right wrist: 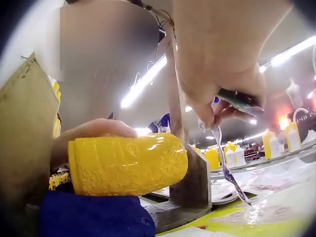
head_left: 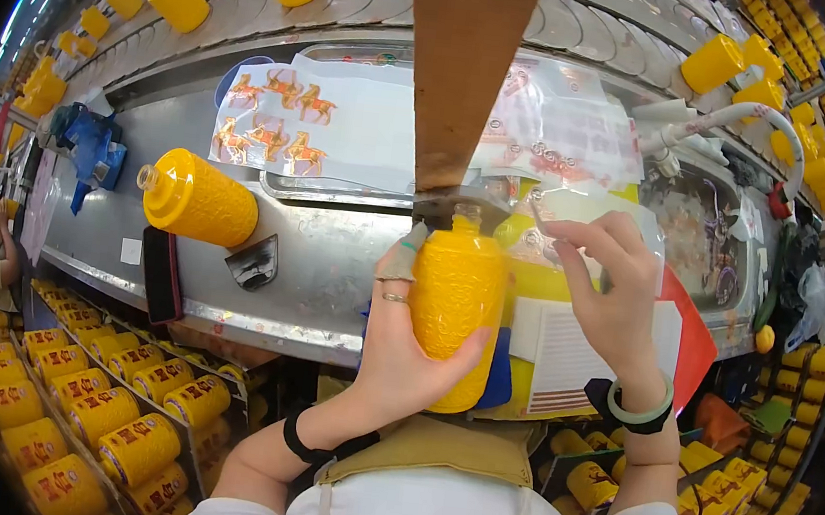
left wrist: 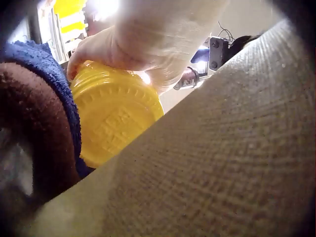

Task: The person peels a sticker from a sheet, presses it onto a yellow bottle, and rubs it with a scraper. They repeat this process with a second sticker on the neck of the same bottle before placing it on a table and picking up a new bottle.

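Observation:
My left hand [head_left: 402, 342] grips an embossed yellow bottle [head_left: 455, 312], thumb across its front and a grey cover on one finger. The bottle's neck points away from me, at the foot of a wooden post [head_left: 464, 72]. In the left wrist view the bottle's round base [left wrist: 113, 121] faces the camera. A blue towel [right wrist: 94, 217] lies below the bottle. To the right, my right hand [head_left: 619, 284] pinches a thin printed strip [right wrist: 228, 173], like a decal, between thumb and fingertip. The strip hangs twisted, its lower end at a wet clear sheet [right wrist: 261, 212] over a yellow surface.
A second yellow bottle [head_left: 202, 203] lies at the left near a dark phone case [head_left: 161, 276]. Behind are a sheet of horse decals [head_left: 282, 113] and a conveyor [head_left: 379, 3] carrying bottles. A water basin [head_left: 738, 302] sits right. Bottle crates [head_left: 105, 406] flank me.

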A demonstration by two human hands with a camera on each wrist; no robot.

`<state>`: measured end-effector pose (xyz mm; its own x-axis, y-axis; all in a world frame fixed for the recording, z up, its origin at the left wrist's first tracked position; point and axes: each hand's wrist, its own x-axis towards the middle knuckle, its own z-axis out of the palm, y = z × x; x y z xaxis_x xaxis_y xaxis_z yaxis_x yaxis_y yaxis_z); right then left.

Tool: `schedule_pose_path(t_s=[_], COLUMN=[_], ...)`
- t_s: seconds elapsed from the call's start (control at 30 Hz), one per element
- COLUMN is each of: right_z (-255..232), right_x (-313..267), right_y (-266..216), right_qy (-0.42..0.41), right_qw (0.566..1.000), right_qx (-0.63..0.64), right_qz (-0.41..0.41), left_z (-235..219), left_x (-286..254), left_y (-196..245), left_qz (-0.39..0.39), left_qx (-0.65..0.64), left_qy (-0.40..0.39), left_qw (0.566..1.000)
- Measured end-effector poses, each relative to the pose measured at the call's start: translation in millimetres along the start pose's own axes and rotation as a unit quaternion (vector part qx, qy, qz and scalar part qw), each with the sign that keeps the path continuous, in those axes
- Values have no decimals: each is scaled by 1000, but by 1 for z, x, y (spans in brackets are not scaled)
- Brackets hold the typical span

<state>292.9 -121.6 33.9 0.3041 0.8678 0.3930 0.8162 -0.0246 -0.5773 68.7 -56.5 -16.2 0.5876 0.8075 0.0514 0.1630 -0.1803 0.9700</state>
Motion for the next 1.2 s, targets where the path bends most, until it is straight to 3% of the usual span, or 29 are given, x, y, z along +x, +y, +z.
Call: schedule_pose_path(t_s=[0.07, 0.17, 0.2, 0.3, 0.47, 0.53, 0.77, 0.87, 0.93, 1.03, 1.2], right_z=[6, 17, 19, 26, 27, 28, 30, 30, 31, 33, 33], right_x=[7, 17, 20, 27, 35, 36, 40, 41, 41, 40, 41], right_y=[-2, -8, -8, -5, 4, 7, 12, 13, 15, 18, 21], right_qy=[-6, -6, -8, -62, -86, -97, -85, -80, -77, -67, -72], right_qw=[999, 994, 994, 975, 970, 970, 961, 959, 958, 958, 956], right_qx=[-25, -11, -9, -37, -8, 15, 1, -1, -4, 0, 0], right_qz=[-42, -106, -107, -211, -229, -225, -262, -271, -277, -280, -285], left_z=[1, 0, -1, -2, -7, -4, -7, -5, 0, 3, 3], left_x=[1, 3, 4, 3, 7, 12, 20, 21, 21, 18, 20], left_y=[-1, 4, 6, 9, 17, 14, 13, 14, 10, 4, 6], left_qz=[-14, 35, 48, 52, 84, 100, 118, 133, 136, 108, 127], left_qx=[-24, 44, 70, 99, 169, 76, 161, 153, 71, -10, 25], left_qy=[6, 27, 1, -10, 51, 91, 34, 62, 94, 54, 64], left_qw=[1000, 998, 996, 994, 981, 988, 979, 977, 984, 993, 990])
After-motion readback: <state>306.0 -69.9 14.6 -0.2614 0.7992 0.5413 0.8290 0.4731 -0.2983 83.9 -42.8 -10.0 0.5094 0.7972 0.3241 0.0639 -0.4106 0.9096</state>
